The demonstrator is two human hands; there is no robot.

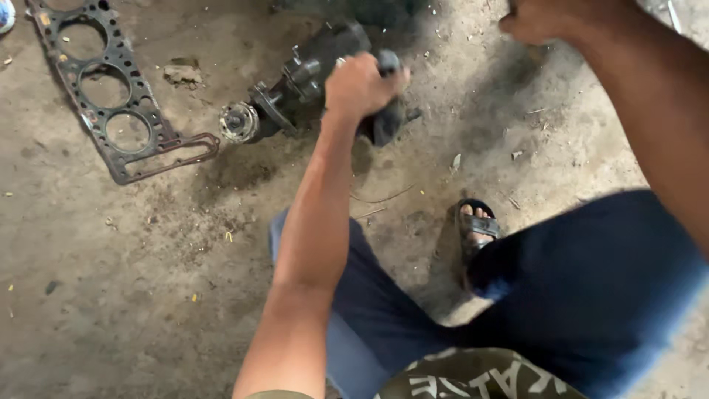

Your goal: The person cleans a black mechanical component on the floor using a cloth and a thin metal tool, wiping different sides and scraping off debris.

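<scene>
Floor [111, 295] is bare concrete, dusty, oil-stained, littered with small chips and twigs; dark stain patch near centre, just under the part. No walls in view.

At 10 o'clock: flat rusty head gasket [111, 96] with round bores, lying on the floor, well apart from the hands. Small stone or debris lump [182, 72] just right of it.

At 11–12 o'clock: greasy black mechanical assembly [295, 85] lying tilted on the floor, with a lighter metal hub end [238, 122] pointing toward 9 o'clock, near the gasket's lower corner but not touching it.

Left hand [360, 87] is closed in a fist around the right end of the assembly, fingers wrapped over a dark knob-like part; arm runs down to 6 o'clock and hides part of the assembly's rear.

At 1 o'clock: right hand [543, 18] is raised, blurred, curled shut; can't tell whether it holds anything.

At 3–5 o'clock: dark blue trouser leg [591, 288], black sandal [476, 225] on the floor.
</scene>
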